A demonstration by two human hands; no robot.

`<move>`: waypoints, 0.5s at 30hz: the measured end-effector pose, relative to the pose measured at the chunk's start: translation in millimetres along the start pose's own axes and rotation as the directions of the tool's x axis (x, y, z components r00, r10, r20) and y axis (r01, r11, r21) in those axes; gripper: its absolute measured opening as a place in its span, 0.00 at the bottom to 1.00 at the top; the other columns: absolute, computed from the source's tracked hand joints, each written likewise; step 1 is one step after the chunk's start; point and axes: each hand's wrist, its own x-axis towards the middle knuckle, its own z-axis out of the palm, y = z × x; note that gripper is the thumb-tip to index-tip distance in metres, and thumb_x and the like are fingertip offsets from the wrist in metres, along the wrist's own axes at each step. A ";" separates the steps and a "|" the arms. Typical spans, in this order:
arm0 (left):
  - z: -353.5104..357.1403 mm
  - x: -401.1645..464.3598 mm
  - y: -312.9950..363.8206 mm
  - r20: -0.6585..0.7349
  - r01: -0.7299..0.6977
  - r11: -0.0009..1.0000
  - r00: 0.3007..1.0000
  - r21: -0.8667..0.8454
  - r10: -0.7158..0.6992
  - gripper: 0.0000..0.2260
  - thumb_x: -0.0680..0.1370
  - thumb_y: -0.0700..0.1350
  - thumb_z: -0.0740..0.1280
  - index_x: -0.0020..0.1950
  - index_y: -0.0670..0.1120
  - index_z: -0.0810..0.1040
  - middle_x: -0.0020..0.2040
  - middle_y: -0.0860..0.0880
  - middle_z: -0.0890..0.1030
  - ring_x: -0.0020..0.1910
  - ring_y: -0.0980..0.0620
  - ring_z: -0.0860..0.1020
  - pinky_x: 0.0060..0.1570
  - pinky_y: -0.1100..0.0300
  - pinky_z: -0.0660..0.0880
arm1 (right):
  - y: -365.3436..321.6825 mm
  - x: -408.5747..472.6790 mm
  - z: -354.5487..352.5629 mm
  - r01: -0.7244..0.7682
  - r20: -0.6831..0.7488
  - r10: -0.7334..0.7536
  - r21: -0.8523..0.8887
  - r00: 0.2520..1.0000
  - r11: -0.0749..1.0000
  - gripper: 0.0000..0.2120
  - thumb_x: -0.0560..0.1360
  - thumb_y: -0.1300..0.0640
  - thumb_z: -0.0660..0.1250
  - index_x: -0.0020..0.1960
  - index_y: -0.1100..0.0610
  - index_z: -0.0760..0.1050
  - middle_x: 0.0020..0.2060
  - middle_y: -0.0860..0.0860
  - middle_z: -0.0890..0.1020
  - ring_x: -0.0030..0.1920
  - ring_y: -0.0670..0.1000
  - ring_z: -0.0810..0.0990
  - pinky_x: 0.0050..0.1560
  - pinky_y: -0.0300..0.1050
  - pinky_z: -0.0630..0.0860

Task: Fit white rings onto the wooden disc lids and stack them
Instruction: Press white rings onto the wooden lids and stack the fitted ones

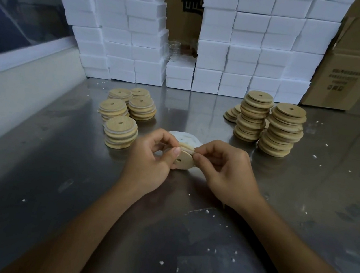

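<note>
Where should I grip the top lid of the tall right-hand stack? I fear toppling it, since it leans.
Pinch the top lid by its thin rim on opposite edges, coming straight down from above. It lies flat and overhangs the lids below, so its edge is exposed. Lift vertically; a sideways pull could probably tip the leaning stack.

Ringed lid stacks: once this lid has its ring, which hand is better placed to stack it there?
Probably the left hand: it already grips the lid, and the ringed stacks stand on its side; the right hand pinches the ring's edge.

Four short lid stacks [123, 114] left, two tall lid stacks [269, 122] right, two hands [151, 158]
</note>
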 end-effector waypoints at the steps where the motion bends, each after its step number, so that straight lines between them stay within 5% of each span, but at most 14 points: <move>1: 0.1 -0.2 0.6 0.001 0.002 1.000 1.000 0.005 -0.002 0.13 0.75 0.32 0.69 0.38 0.50 0.76 0.38 0.48 0.80 0.38 0.50 0.81 0.34 0.55 0.82 | 0.4 0.1 -0.1 0.002 -0.001 -0.002 0.002 1.000 1.000 0.02 0.75 0.62 0.73 0.47 0.57 0.82 0.42 0.47 0.86 0.44 0.43 0.86 0.48 0.43 0.83; 7: 0.0 0.5 5.7 -0.034 0.122 0.988 0.992 -0.100 -0.126 0.10 0.76 0.30 0.67 0.39 0.43 0.75 0.43 0.39 0.80 0.42 0.49 0.82 0.34 0.59 0.81 | 4.2 -2.6 2.3 -0.029 0.009 0.029 -0.020 1.000 0.999 0.02 0.75 0.61 0.73 0.47 0.55 0.82 0.43 0.46 0.86 0.44 0.43 0.85 0.46 0.43 0.83; 15: -0.8 0.2 4.0 0.024 0.206 0.969 0.979 -0.139 -0.205 0.09 0.78 0.31 0.64 0.42 0.43 0.74 0.43 0.44 0.79 0.42 0.51 0.82 0.36 0.55 0.82 | 1.0 -3.9 3.1 0.037 -0.035 -0.038 -0.019 0.999 0.999 0.03 0.75 0.62 0.72 0.48 0.58 0.81 0.42 0.46 0.85 0.44 0.43 0.84 0.44 0.35 0.80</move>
